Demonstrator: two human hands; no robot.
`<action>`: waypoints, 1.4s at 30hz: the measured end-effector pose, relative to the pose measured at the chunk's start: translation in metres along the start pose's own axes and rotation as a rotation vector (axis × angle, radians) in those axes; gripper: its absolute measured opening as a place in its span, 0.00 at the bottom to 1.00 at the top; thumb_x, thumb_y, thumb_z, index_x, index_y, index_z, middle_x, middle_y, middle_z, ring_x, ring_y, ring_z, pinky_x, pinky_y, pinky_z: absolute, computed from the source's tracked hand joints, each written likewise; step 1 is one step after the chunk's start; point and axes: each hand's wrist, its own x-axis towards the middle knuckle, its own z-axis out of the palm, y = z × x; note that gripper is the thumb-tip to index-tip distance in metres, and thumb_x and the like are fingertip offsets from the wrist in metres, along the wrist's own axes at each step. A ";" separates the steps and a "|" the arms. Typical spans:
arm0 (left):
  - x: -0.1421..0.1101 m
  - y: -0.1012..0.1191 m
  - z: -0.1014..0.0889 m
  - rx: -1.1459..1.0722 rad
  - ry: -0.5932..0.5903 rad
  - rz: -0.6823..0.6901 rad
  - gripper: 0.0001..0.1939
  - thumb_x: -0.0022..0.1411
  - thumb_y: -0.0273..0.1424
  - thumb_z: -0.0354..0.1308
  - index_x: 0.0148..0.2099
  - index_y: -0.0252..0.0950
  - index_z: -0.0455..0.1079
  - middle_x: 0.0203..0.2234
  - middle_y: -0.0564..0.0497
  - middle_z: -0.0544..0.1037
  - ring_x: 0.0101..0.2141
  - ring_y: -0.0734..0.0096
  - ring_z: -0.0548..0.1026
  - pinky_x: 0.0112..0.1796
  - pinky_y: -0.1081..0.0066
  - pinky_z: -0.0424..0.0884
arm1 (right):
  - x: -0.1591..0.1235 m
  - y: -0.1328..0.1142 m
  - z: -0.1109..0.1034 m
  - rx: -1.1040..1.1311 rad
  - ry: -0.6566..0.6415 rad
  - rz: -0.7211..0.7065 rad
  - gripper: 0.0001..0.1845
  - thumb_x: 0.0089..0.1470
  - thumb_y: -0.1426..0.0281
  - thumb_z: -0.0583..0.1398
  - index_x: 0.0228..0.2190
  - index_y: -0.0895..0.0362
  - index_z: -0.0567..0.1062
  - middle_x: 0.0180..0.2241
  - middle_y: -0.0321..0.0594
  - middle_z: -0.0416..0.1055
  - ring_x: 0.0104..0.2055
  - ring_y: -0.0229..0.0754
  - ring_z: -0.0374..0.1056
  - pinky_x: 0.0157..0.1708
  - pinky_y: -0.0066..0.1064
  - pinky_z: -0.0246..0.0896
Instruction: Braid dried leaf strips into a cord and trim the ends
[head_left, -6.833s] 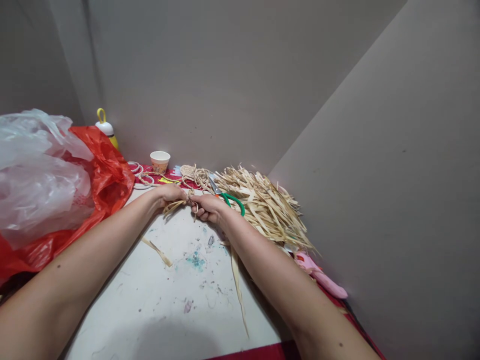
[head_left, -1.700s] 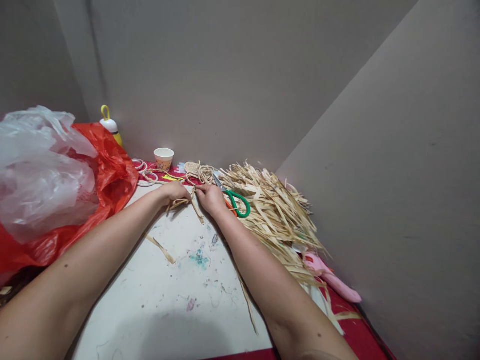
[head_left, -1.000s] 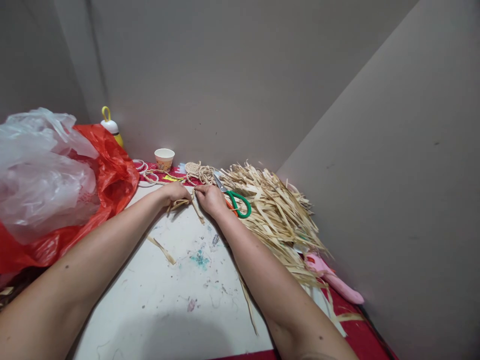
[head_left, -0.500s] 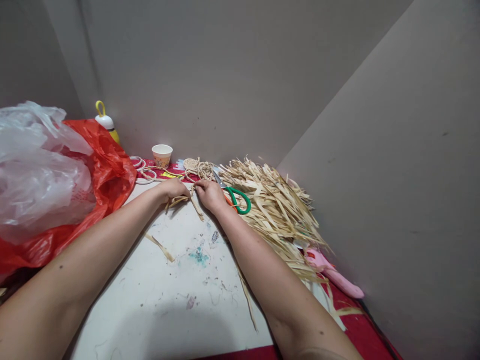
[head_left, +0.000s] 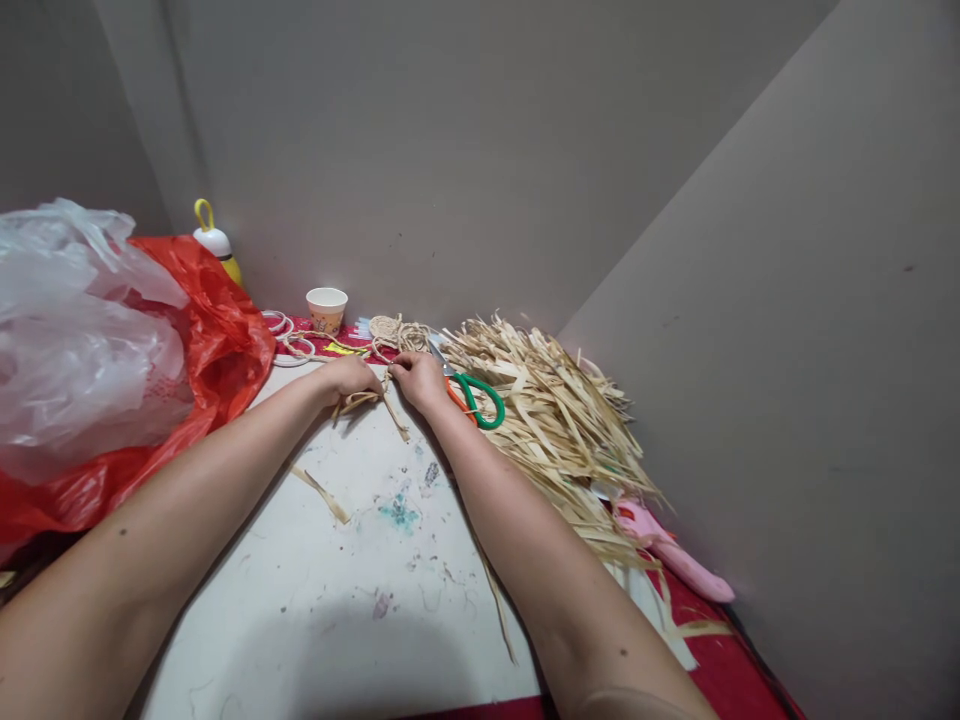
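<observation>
Near the far edge of the white board, my left hand (head_left: 351, 378) is closed on dry straw strips (head_left: 394, 412), whose loose ends stick out below the fingers. Just to its right, my right hand (head_left: 418, 380) pinches the twisted straw cord (head_left: 386, 380) where the strips run together; its fingertips partly hide that spot. Beyond both hands lies a coil of finished-looking straw cord (head_left: 411, 338) with a flat round woven piece (head_left: 385, 328). Scissors (head_left: 487, 402) with green and orange handles rest beside my right wrist.
A large heap of straw strips (head_left: 547, 390) covers the right side, with a pink glue gun (head_left: 667, 550) at its edge. A paper cup (head_left: 327, 312), white rings (head_left: 298, 348) and a yellow-white bottle (head_left: 214, 245) stand at the back. Plastic bags (head_left: 217, 350) bulge on the left.
My right hand has shifted slightly up and left, its fingertips now bent over the cord. The left hand keeps its hold on the strips. The view has moved a little.
</observation>
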 end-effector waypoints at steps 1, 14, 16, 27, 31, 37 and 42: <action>0.000 0.000 0.000 -0.005 -0.001 0.005 0.02 0.45 0.26 0.60 0.24 0.33 0.70 0.22 0.52 0.77 0.26 0.74 0.74 0.25 0.78 0.66 | 0.001 0.000 0.000 0.015 0.013 -0.011 0.09 0.49 0.70 0.59 0.31 0.55 0.80 0.32 0.39 0.78 0.35 0.41 0.71 0.40 0.31 0.63; -0.007 0.004 -0.026 -0.055 0.128 -0.025 0.05 0.47 0.28 0.61 0.22 0.34 0.69 0.19 0.53 0.74 0.24 0.74 0.72 0.27 0.76 0.67 | 0.000 -0.004 -0.021 0.754 0.056 0.213 0.07 0.43 0.66 0.59 0.24 0.58 0.72 0.19 0.33 0.68 0.24 0.37 0.66 0.25 0.25 0.60; -0.007 0.003 -0.029 -0.065 0.130 -0.042 0.06 0.46 0.27 0.61 0.20 0.35 0.68 0.17 0.54 0.73 0.23 0.73 0.71 0.26 0.75 0.66 | -0.002 -0.005 -0.020 0.767 0.017 0.238 0.07 0.43 0.66 0.60 0.24 0.58 0.72 0.19 0.33 0.69 0.23 0.37 0.66 0.23 0.25 0.58; -0.011 0.001 -0.021 -0.130 -0.092 -0.019 0.08 0.47 0.25 0.59 0.19 0.35 0.68 0.15 0.54 0.72 0.18 0.78 0.67 0.23 0.77 0.64 | 0.004 0.007 -0.009 0.483 0.109 0.043 0.05 0.42 0.68 0.58 0.23 0.57 0.71 0.21 0.33 0.68 0.26 0.37 0.65 0.32 0.29 0.64; -0.013 0.004 -0.018 -0.105 -0.049 -0.033 0.06 0.48 0.26 0.58 0.21 0.35 0.69 0.16 0.53 0.74 0.21 0.77 0.70 0.26 0.78 0.66 | 0.004 0.009 -0.013 0.540 0.070 0.071 0.06 0.43 0.66 0.58 0.23 0.57 0.70 0.20 0.32 0.67 0.25 0.37 0.64 0.30 0.29 0.63; -0.016 0.007 -0.020 -0.098 0.030 -0.043 0.07 0.49 0.24 0.58 0.21 0.35 0.69 0.15 0.55 0.72 0.19 0.78 0.68 0.26 0.78 0.66 | 0.005 0.007 -0.017 0.540 0.058 0.066 0.05 0.44 0.67 0.58 0.23 0.57 0.70 0.20 0.32 0.67 0.25 0.36 0.65 0.29 0.27 0.63; -0.016 0.009 -0.021 -0.086 0.053 -0.069 0.08 0.50 0.26 0.58 0.20 0.35 0.68 0.14 0.55 0.71 0.20 0.76 0.69 0.27 0.76 0.67 | 0.003 0.002 -0.020 0.631 0.044 0.106 0.04 0.45 0.69 0.58 0.24 0.57 0.68 0.19 0.31 0.67 0.24 0.36 0.67 0.26 0.26 0.63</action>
